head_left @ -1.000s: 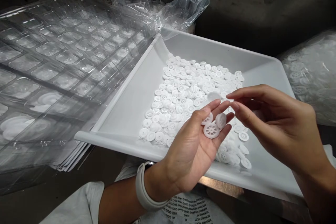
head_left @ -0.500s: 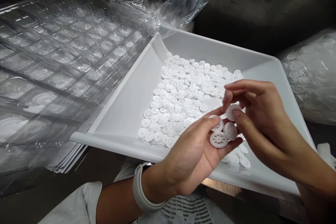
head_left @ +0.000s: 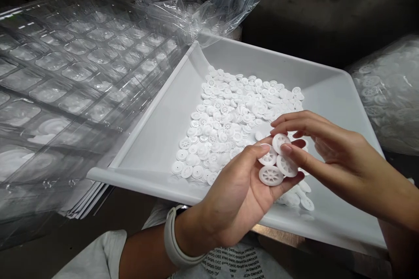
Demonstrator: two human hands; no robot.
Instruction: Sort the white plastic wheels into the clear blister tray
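My left hand (head_left: 242, 187) is palm up, its fingers curled under several small white plastic wheels (head_left: 271, 175) with spoked faces; its thumb presses on one of them. My right hand (head_left: 330, 152) comes in from the right and pinches another white wheel (head_left: 280, 143) at its edge, right against the ones in the left palm. Below both hands lies a light grey tray (head_left: 147, 148) that holds a wide heap of the same white wheels (head_left: 225, 117), some showing spokes and some a smooth face. The right fingertips partly hide the heap.
On the left, clear plastic blister trays (head_left: 78, 69) with rows of pockets lie stacked, overlapping sheets of paper (head_left: 87, 202) at their front. A clear plastic bag (head_left: 225, 4) stands behind the grey tray. Another bag full of white wheels (head_left: 389, 91) sits at the right.
My right hand has lowered slightly and brought its wheel against the others. The wheel it pinches now shows its spoked face, as does the one below it, which showed a smooth face before.
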